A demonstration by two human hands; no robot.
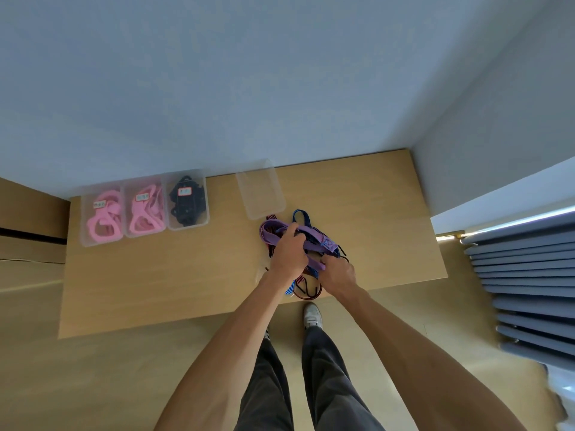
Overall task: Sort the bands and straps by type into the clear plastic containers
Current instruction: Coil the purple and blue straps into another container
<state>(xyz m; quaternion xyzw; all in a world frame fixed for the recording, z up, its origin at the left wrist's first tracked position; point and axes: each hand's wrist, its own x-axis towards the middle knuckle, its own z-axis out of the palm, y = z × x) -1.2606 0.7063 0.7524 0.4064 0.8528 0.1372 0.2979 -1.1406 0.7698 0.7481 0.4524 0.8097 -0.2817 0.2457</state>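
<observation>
Sorting looked about half done, judging by the boxes. Four clear containers sat on the wooden surface [155,275]. Three stood side by side at the far left: the left pink box [101,219] and the middle pink box [144,209] each held pink bands, and the black box [186,202] held black straps. Each of these three had a small label. The fourth, the empty container [260,189], lay apart to the right with nothing in it. Just near of it was the tangled pile [303,262], still unsorted, with purple, blue and red-and-black straps mixed up; how many straps were in it could not be counted. The left hand [287,251] had its fingers curled round the purple strap [311,239] on top of the pile. The right hand [337,272] pinched the same purple strap at its near end. My guess was that this strap would go into the empty container.
</observation>
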